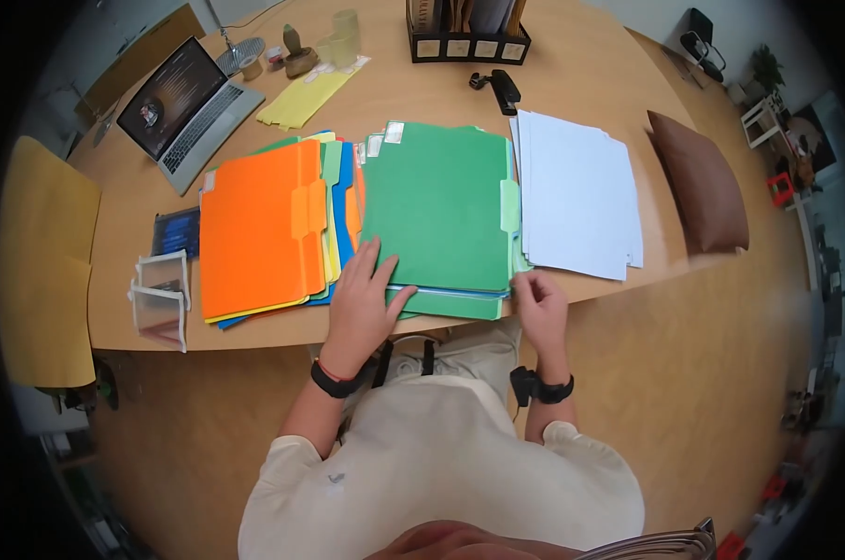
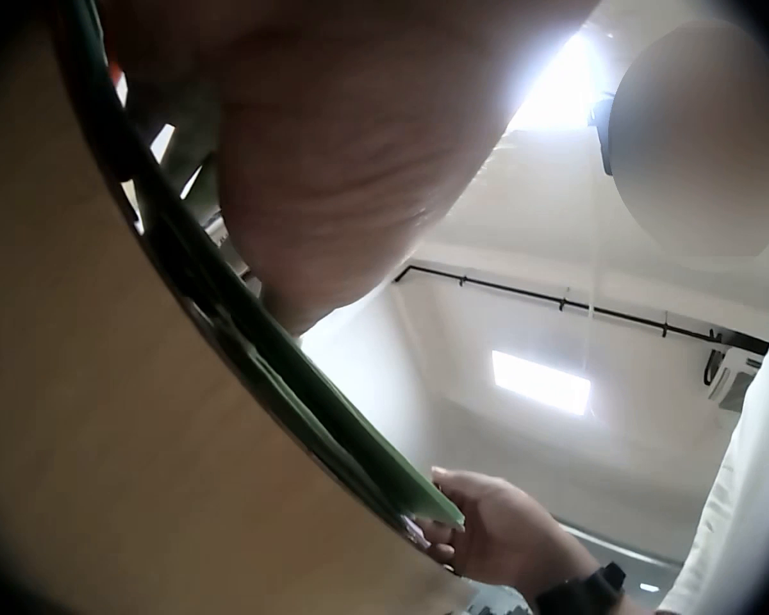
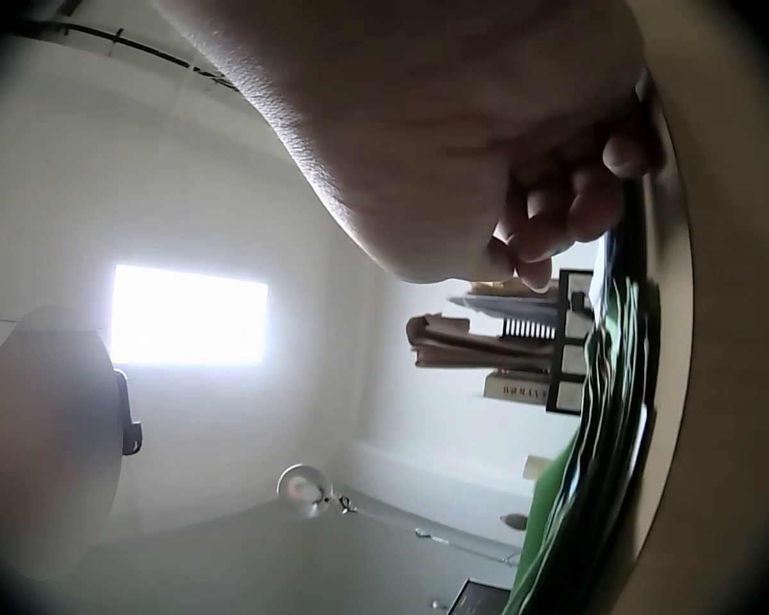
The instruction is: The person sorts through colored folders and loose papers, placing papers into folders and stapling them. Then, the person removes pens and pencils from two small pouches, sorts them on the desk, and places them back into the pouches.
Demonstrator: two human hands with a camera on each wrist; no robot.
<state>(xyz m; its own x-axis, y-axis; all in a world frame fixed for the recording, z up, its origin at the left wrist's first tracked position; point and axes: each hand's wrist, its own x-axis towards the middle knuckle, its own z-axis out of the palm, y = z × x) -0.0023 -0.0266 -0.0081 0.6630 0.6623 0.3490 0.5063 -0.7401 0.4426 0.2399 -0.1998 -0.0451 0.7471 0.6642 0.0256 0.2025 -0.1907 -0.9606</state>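
Observation:
A stack of green file folders lies near the table's front edge, its top folder's tab on the right side. My left hand rests on the lower left of this stack, fingers spread and straight. At the lower right corner my right hand has its fingers curled, pinching the folder edge. In the left wrist view the right hand shows at the far end of the green folders. The right wrist view shows the curled fingers close by the folder edges.
Left of the green stack lies a pile topped by an orange folder, with zip pouches beside it. White paper lies to the right, near a brown cushion. A laptop, stapler and file organizer stand farther back.

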